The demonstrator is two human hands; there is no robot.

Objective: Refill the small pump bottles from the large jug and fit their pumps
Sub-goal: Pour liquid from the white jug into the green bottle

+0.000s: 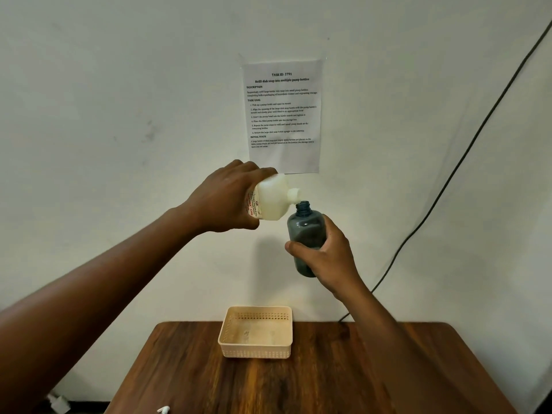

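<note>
My left hand (227, 198) grips a white jug (273, 198) with red lettering, tipped on its side high above the table. Its open spout touches the rim of a small dark grey translucent bottle (304, 231). My right hand (325, 255) holds that bottle nearly upright by its lower half, neck open and no pump on it. Dark liquid shows inside the bottle. A white pump part (163, 409) peeks in at the table's near edge.
A cream perforated basket (230, 333) sits at the back of the wooden table (328, 377). A printed task sheet (283, 115) is stuck on the wall behind. A black cable (448, 180) runs down the wall at right.
</note>
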